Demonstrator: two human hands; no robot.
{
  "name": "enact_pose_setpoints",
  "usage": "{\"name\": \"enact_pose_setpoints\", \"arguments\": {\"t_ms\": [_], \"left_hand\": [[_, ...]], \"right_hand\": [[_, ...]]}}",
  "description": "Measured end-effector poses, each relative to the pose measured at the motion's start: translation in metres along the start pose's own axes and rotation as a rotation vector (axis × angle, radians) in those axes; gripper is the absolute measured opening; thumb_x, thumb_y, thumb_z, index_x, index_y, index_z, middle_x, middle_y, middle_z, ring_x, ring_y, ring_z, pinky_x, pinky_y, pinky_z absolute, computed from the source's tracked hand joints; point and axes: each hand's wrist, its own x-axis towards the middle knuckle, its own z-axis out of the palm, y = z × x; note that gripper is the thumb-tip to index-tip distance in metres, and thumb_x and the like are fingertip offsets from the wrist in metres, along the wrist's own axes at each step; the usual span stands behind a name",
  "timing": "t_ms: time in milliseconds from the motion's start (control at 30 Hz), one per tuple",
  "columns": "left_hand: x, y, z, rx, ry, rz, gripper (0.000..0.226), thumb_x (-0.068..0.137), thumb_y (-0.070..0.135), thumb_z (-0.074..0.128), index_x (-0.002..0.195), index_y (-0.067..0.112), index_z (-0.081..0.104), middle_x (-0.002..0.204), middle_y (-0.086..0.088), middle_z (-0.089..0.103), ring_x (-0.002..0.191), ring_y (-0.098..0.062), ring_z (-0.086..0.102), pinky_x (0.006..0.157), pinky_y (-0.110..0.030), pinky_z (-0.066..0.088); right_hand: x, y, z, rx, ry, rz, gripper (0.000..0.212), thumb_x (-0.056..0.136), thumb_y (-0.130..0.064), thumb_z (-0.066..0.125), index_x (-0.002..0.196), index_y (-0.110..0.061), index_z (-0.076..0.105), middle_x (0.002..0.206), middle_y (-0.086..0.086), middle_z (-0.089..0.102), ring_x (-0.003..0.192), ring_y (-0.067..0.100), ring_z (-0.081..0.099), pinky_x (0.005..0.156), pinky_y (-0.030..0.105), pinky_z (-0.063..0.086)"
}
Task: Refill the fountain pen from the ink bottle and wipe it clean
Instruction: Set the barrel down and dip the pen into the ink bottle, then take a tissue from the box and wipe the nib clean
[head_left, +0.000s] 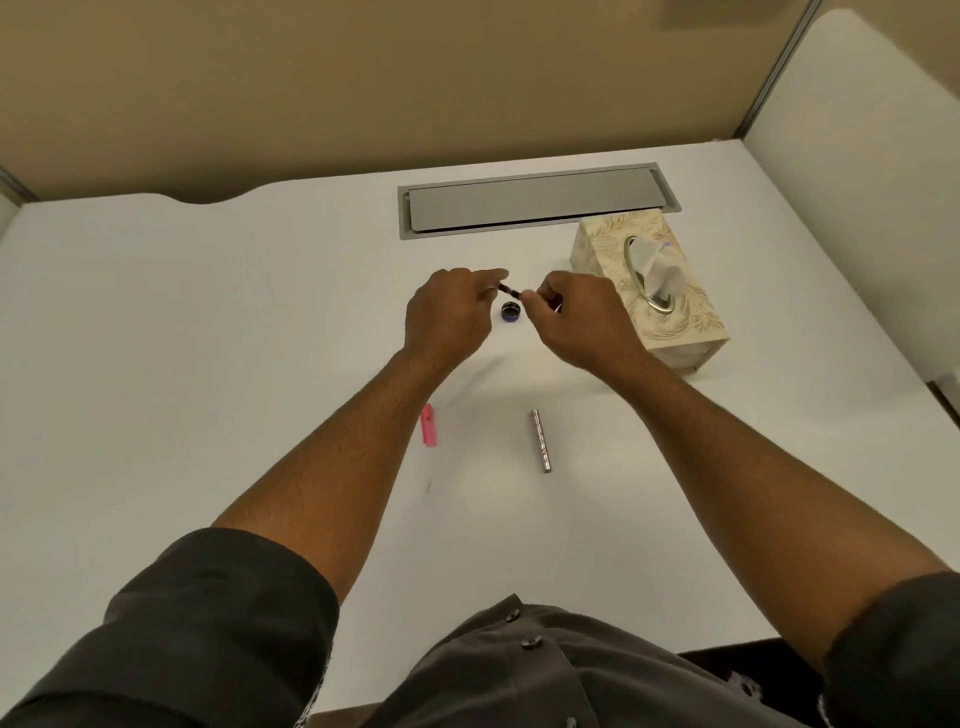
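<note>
Both forearms are reaching forward toward 12 o'clock, bare below rolled dark sleeves. The left hand (449, 312) is curling its fingers, thumb and forefinger pinching toward 3 o'clock. The right hand (582, 317) is pinching toward 9 o'clock, knuckles up.

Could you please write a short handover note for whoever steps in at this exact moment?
Left hand and right hand pinch opposite ends of a small dark pen part above the open ink bottle.
The metallic barrel and a pink piece lie apart on the table, nearer the person.
The tissue box, with a tissue sticking up, stands right of the bottle.
Done: pen dismantled, bottle open.
Left: probably filling, wiping, reassembly; whether ink is drawn cannot be told.
</note>
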Motion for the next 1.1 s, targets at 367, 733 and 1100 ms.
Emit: {"name": "enact_pose_setpoints", "arguments": {"t_ms": [367,733,1100], "left_hand": [[-0.062,0.021,0.013,-0.435,-0.072,-0.222,0.03,0.092,0.016,0.052,0.116,0.022,0.069,0.101,0.001,0.074,0.089,-0.012,0.068,0.074,-0.007,0.045],[-0.105,0.019,0.018,-0.816,-0.153,-0.612,0.01,0.085,0.008,0.054,0.089,0.013,0.062,0.091,0.003,0.076,0.088,-0.01,0.069,0.076,-0.026,0.052],[-0.126,-0.01,0.033,-1.249,-0.288,-0.941,0.018,0.093,0.011,0.057,0.109,0.008,0.066,0.106,-0.011,0.072,0.09,-0.016,0.063,0.081,-0.028,0.048]], "right_hand": [[-0.087,0.019,0.042,0.297,-0.23,0.179,0.024,0.094,-0.032,0.053,0.085,-0.012,0.063,0.087,0.001,0.071,0.079,0.019,0.064,0.071,0.035,0.051],[-0.129,0.031,0.063,0.319,-0.331,0.195,0.023,0.094,-0.033,0.055,0.084,-0.013,0.064,0.087,-0.004,0.071,0.077,0.015,0.063,0.071,0.032,0.049],[-0.141,0.038,0.074,0.404,-0.52,0.31,0.027,0.095,-0.036,0.055,0.088,-0.013,0.069,0.087,-0.004,0.074,0.075,0.011,0.066,0.078,0.032,0.053]]}}
